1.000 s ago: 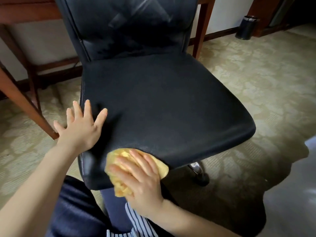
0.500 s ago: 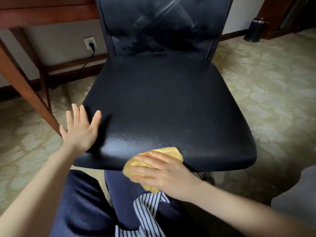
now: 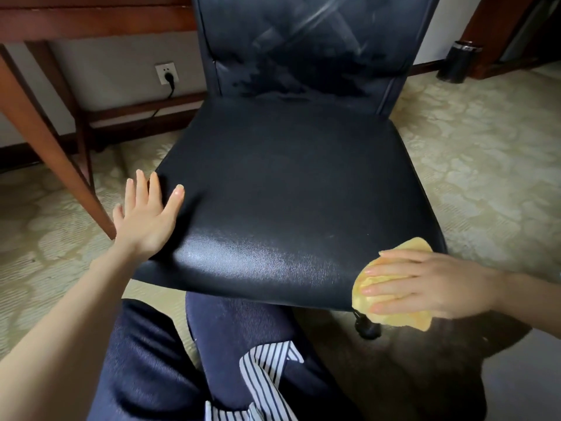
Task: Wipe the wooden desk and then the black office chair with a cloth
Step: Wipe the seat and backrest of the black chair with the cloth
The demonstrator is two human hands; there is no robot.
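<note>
Flat-fingered, the right hand is pressing the soft, limp cloth on the chair seat's near right corner; the open left hand is bracing it.

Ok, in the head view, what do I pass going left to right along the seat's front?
Desk leg → left hand → chair seat → right hand pressing the yellow cloth.

the person wears dark navy trousers of a fine woven fabric with a light sheen on the thighs. over the lap lies a white fabric piece with thin dark blue stripes, ending in pointed corners; which garment it belongs to is not clear. both forearms are bare down to the left hand and the right hand.
</note>
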